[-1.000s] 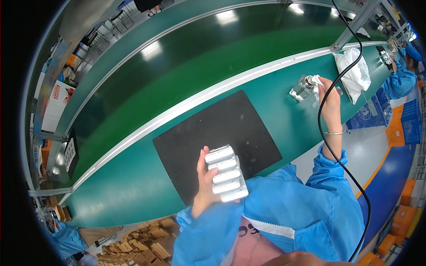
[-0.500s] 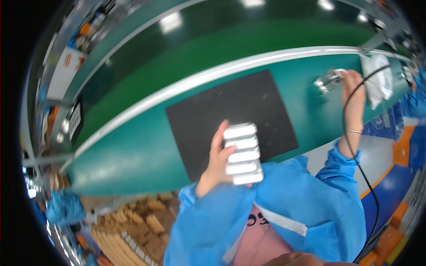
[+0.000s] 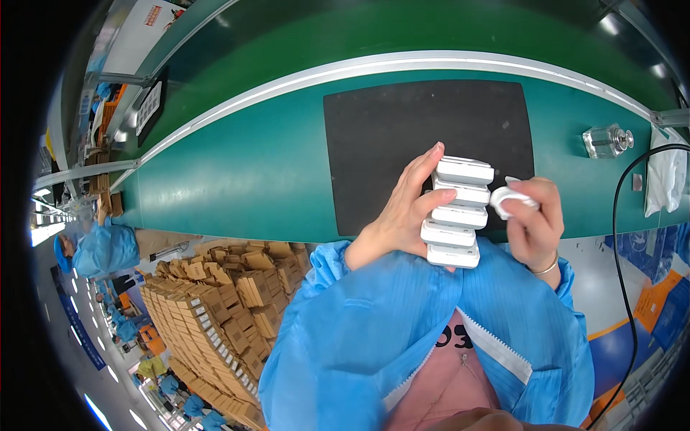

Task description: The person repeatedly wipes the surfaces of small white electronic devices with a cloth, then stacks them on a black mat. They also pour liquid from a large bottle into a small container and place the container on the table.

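Note:
My left hand (image 3: 406, 205) is wrapped round a stack of several white, round-cornered plastic devices (image 3: 460, 214), its thumb lying across their near side. The stack is held above the lower right part of a black mat (image 3: 424, 122). Close to the stack's right side, my right hand (image 3: 535, 215) pinches a crumpled white wipe (image 3: 512, 202). Whether the wipe touches the devices I cannot tell. A clear glass bottle with a metal top (image 3: 606, 141) stands on the green bench to the right of the mat.
At the right end of the bench (image 3: 237, 187) lies a white plastic bag (image 3: 665, 172), with a black cable (image 3: 619, 244) hanging in front. A metal rail (image 3: 345, 70) runs along the bench's far edge. Stacked brown cartons (image 3: 215, 309) stand at the lower left. Other people work farther left.
My right hand has come left from the glass bottle to the stack and now shows a white wipe. The bottle stands released. The view has turned, and the stack sits farther right in it.

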A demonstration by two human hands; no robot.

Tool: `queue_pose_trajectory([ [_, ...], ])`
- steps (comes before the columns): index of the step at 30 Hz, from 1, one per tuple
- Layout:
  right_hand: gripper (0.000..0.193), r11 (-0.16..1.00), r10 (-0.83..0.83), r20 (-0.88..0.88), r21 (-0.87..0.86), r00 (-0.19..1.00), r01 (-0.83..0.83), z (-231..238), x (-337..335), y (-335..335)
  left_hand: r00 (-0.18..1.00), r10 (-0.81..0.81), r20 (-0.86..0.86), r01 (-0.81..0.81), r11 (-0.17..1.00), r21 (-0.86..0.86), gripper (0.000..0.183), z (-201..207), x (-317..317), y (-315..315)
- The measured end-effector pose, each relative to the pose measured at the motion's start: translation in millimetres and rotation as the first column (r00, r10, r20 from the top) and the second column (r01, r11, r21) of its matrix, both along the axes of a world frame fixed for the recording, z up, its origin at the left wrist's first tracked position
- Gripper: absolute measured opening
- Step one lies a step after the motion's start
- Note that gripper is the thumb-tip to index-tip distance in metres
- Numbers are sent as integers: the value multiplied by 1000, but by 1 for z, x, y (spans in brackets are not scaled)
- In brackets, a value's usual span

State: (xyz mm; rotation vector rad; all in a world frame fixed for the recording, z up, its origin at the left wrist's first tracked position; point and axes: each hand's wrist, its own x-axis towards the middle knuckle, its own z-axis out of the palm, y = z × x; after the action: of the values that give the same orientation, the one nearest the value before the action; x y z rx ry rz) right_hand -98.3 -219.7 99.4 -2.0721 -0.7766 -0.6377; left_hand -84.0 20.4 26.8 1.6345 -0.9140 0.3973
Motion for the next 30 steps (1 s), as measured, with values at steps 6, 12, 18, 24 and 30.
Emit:
queue_pose_trajectory([
  [6, 28, 940, 84, 193, -341, 978, -14, 29, 10, 10, 1000, -2, -8, 3, 1000, 17, 117, -1, 0, 0],
  [12, 25, 897, 118, 205, -442, 972, -16, 43, 12, 13, 999, 9, 46, -11, 999, 41, 113, 4, 1, 2],
  [18, 33, 905, 22, 159, -423, 987, 49, 39, 8, -15, 999, 18, 43, -19, 1000, 17, 112, 3, -1, 1],
  [24, 27, 943, 115, 187, -329, 976, -48, 37, 14, 11, 999, 21, 45, -23, 999, 36, 112, 5, 0, 1],
  [30, 27, 903, 139, 175, -427, 975, -52, 51, 15, 16, 998, 13, 55, -15, 1000, 27, 109, 4, -1, 1],
])
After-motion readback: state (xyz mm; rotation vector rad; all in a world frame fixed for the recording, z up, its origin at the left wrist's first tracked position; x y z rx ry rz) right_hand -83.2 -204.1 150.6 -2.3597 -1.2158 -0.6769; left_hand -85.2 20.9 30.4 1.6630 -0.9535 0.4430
